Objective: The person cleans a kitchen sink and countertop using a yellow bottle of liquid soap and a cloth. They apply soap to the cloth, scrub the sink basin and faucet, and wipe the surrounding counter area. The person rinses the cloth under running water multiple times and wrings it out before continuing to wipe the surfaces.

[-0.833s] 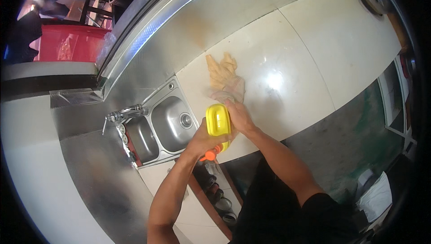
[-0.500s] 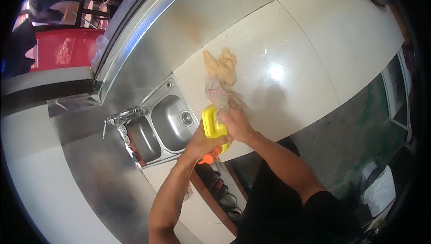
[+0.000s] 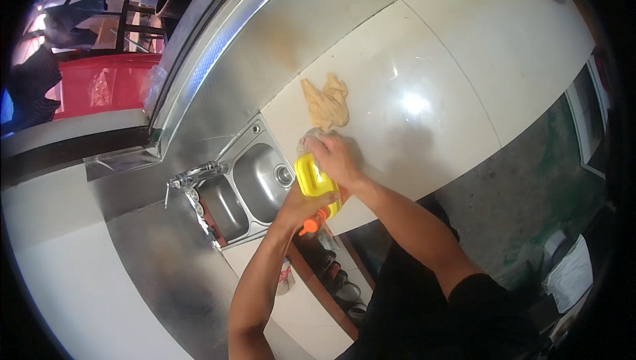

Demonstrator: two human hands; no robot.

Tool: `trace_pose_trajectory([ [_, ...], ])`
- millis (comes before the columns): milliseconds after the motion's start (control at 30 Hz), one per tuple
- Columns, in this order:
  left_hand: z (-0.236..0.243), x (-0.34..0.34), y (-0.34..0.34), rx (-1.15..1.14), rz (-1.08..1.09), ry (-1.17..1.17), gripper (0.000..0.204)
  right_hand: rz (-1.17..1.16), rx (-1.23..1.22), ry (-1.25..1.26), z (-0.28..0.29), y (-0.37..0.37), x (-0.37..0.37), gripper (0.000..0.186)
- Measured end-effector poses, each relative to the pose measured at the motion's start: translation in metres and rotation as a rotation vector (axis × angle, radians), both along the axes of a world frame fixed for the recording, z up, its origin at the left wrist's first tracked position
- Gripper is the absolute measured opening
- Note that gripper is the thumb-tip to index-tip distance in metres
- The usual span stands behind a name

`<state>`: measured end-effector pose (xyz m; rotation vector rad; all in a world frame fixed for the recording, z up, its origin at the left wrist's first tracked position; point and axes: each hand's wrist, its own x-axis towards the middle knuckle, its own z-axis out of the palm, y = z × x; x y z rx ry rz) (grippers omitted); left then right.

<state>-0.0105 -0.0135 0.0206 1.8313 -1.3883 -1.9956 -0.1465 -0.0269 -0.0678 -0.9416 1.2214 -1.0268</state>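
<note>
A yellow bottle [image 3: 307,178] with an orange nozzle cap [image 3: 311,223] is tilted, its base facing away from me and its cap end toward me. My left hand [image 3: 301,206] is closed around its side, over the near edge of the sink. My right hand [image 3: 336,160] bends over the far end of the bottle, fingers closed on a thin pale cloth [image 3: 309,137] that is mostly hidden under it. Just beyond, a crumpled tan rag [image 3: 326,103] lies on the white tiled counter [image 3: 457,75].
At the left is a steel double-bowl sink [image 3: 262,181] with a chrome faucet [image 3: 199,174]. A metal backsplash [image 3: 265,35] runs behind the counter. Below the counter's front edge, jars [image 3: 348,292] stand on an open shelf. A bottle with a red label [image 3: 285,277] stands beside my left forearm.
My right hand has drawn the pale cloth in over the bottle's far end; its striped part, spread out before, is now bunched under the hand. The view has shifted slightly.
</note>
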Motion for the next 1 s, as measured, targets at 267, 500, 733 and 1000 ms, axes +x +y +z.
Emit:
trace_pose_trajectory([
  [267, -0.002, 0.013, 0.008, -0.029, -0.036, -0.115, 0.064, -0.233, -0.428, 0.085, -0.013, 0.064, 0.025, 0.042],
  [500, 0.006, -0.007, -0.008, 0.176, 0.003, -0.127, 0.055, 0.089, -0.333, -0.105, -0.033, 0.003, -0.004, 0.042],
  [733, 0.004, 0.000, -0.003, 0.064, -0.016, -0.125, 0.062, -0.193, -0.160, 0.167, -0.107, 0.015, 0.013, 0.051],
  [1000, 0.000, 0.014, 0.004, 0.079, -0.083, -0.180, 0.059, -0.184, -0.461, 0.177, -0.047, 0.074, 0.039, 0.036],
])
